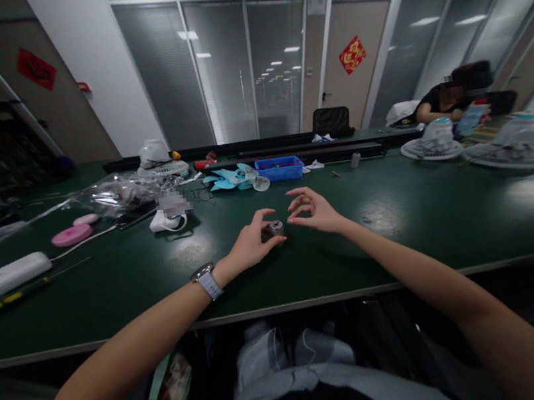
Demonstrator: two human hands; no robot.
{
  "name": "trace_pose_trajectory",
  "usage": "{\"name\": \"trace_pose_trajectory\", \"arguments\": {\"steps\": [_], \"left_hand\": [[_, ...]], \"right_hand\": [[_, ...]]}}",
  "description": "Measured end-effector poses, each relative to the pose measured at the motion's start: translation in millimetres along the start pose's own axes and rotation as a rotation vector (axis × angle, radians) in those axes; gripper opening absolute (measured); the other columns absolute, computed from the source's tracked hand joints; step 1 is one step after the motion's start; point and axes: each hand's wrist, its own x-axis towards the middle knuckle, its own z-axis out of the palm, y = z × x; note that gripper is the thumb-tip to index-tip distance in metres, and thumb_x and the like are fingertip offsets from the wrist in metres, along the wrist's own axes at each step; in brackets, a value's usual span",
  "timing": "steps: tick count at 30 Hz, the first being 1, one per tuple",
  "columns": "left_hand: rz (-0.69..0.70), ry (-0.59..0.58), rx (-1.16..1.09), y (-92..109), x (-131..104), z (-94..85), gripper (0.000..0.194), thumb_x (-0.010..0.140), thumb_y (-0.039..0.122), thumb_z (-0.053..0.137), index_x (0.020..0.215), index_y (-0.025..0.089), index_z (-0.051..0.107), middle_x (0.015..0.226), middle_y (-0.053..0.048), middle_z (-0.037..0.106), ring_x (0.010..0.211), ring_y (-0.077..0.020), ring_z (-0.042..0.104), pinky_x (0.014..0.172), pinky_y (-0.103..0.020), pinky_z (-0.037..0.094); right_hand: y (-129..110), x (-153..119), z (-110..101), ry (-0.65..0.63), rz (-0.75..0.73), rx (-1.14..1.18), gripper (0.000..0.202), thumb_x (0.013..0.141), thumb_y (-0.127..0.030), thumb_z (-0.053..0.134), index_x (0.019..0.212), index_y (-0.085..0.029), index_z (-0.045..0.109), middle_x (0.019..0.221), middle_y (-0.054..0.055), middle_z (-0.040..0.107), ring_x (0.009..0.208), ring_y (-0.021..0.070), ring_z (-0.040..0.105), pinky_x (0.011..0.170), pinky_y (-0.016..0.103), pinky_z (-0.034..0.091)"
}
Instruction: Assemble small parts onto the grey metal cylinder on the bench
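A small silver metal cylinder that looks like a motor (276,228) stands upright on the green table, a dark fitting on its top. My left hand (253,239) curls around it, the thumb in front and the fingers on its left and far side. The index finger is raised clear above it. To the right of the motor, my right hand (316,211) hovers apart from it. Its fingers are bent and spread, with nothing between them.
A blue bin (279,169) and light-blue fan blades (231,178) lie beyond my hands. At left are a white power strip (5,280), a screwdriver (11,302) and a pink disc (72,236). Fan parts (432,143) stand at right, near a seated person (452,99).
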Motion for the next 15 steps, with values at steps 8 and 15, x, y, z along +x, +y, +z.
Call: {"name": "trace_pose_trajectory", "arguments": {"steps": [8, 15], "left_hand": [[-0.005, -0.012, -0.014, 1, 0, -0.8, 0.061, 0.076, 0.033, 0.069, 0.128, 0.021, 0.038, 0.106, -0.011, 0.069, 0.093, -0.0238, 0.068, 0.083, -0.039, 0.051], [-0.013, -0.020, -0.023, 1, 0, -0.5, 0.063, 0.077, 0.032, 0.068, 0.129, 0.021, 0.036, 0.107, -0.011, 0.069, 0.089, -0.0227, 0.068, 0.082, -0.040, 0.051]], "right_hand": [[13, -7, -13, -0.351, 0.138, 0.001, 0.062, 0.063, -0.024, 0.079, 0.119, -0.015, 0.053, 0.097, 0.006, 0.065, 0.085, 0.0161, 0.067, 0.087, 0.040, 0.054], [7, -7, -16, -0.393, 0.211, -0.064, 0.059, 0.065, -0.029, 0.078, 0.118, -0.013, 0.057, 0.095, 0.009, 0.072, 0.094, 0.0204, 0.068, 0.095, 0.043, 0.049]]}}
